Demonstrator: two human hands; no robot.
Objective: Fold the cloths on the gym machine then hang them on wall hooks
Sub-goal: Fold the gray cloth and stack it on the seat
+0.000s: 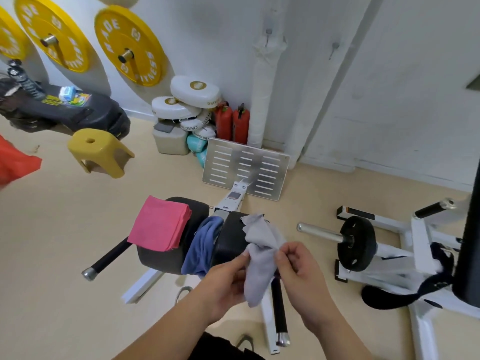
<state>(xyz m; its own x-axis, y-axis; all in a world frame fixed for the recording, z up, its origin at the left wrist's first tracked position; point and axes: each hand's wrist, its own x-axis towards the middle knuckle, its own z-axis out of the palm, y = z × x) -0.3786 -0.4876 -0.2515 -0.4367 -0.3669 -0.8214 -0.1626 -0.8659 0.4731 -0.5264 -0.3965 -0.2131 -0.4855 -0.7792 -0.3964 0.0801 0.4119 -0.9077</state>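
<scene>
Grey cloth (262, 255) is up off the gym machine (231, 242), held between both hands just near of its right black pad. The left hand (228, 279) pinches the cloth's left edge, fingers (244, 254) together on the fabric. The right hand (298, 276) has curled fingers clamped on the right edge at about the same height. The two grips are close together. The cloth's top flops far, over the pad. Its loose tail hangs down between my wrists.

The blue cloth (205, 245) is bunched, draped in the gap between the two pads, just left of my left hand. The pink cloth (158, 227) lies folded flat on the left pad, well apart from both hands.

The wall hooks (268, 31) are far off, high on the white wall. They are small and soft, so I cannot tell their shape.

My left hand covers the blue cloth's near end. I cannot tell how the grey cloth is layered inside my grips. A blurred orange-red thing (15, 162) is cut by the left edge, and I cannot tell what it is.
</scene>
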